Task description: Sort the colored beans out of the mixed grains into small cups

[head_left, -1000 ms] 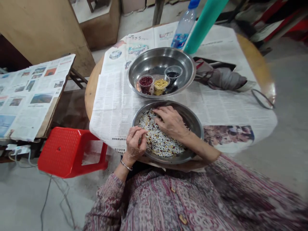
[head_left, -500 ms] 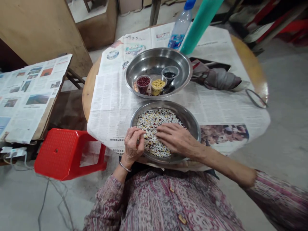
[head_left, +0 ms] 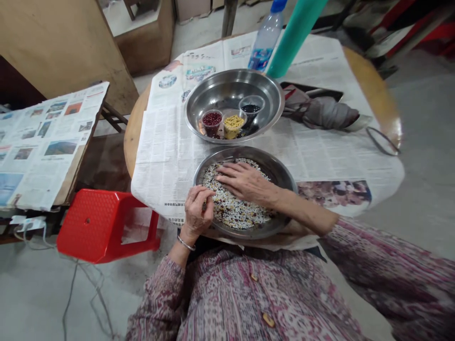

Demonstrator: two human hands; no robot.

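A steel pan (head_left: pixel 284 176) of mixed rice and beans (head_left: pixel 238 213) sits at the near edge of the round table. My right hand (head_left: pixel 245 182) lies flat on the grains, fingers stretched out toward the left. My left hand (head_left: pixel 197 210) rests at the pan's left rim with fingers curled together in a pinch; what they hold is hidden. Behind it a second steel pan (head_left: pixel 227 90) holds three small clear cups: red beans (head_left: pixel 212 119), yellow beans (head_left: pixel 233 123) and black beans (head_left: pixel 250 109).
Newspaper (head_left: pixel 167 151) covers the table. A water bottle (head_left: pixel 265 40) and a teal cylinder (head_left: pixel 295 35) stand at the back. A folded grey umbrella (head_left: pixel 323 111) and eyeglasses (head_left: pixel 382 139) lie at the right. A red stool (head_left: pixel 103 225) and a paper-covered bench (head_left: pixel 42 142) are on the left.
My right hand slid from the pan's near part up and to the left across the grains. The left hand stayed at the rim.
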